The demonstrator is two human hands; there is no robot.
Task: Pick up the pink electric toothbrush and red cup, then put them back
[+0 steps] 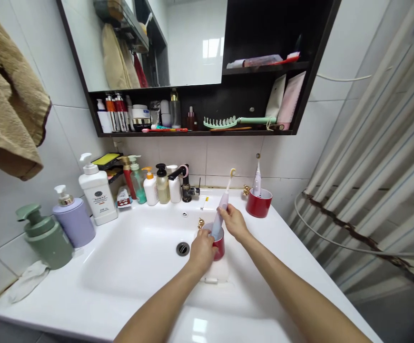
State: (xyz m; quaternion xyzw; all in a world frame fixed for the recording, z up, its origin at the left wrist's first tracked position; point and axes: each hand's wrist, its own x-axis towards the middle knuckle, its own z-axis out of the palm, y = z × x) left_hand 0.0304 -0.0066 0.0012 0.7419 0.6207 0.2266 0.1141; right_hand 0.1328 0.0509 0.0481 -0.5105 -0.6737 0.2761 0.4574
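My left hand [202, 248] is closed round a red cup [220, 247] above the right side of the sink. In my right hand [233, 221] is an electric toothbrush [223, 202], gripped by its pale pink and blue handle. Its yellowish bristles point up, and the lower end of the handle is at the cup's mouth, partly inside. A gold ornament [201, 223] sits at the cup's left edge. Behind the cup, a small toothbrush head [204, 203] lies on the sink rim. Further right stands a second red cup [259, 204] with another electric toothbrush [257, 176] upright in it.
The white sink [132, 257] has a dark drain [182, 248] and a black faucet [186, 183]. Several pump bottles [98, 195] line its left and back. A mirror cabinet [196, 134] overhangs the back. A pale folded curtain [374, 181] hangs at right, a tan towel [10, 95] at left.
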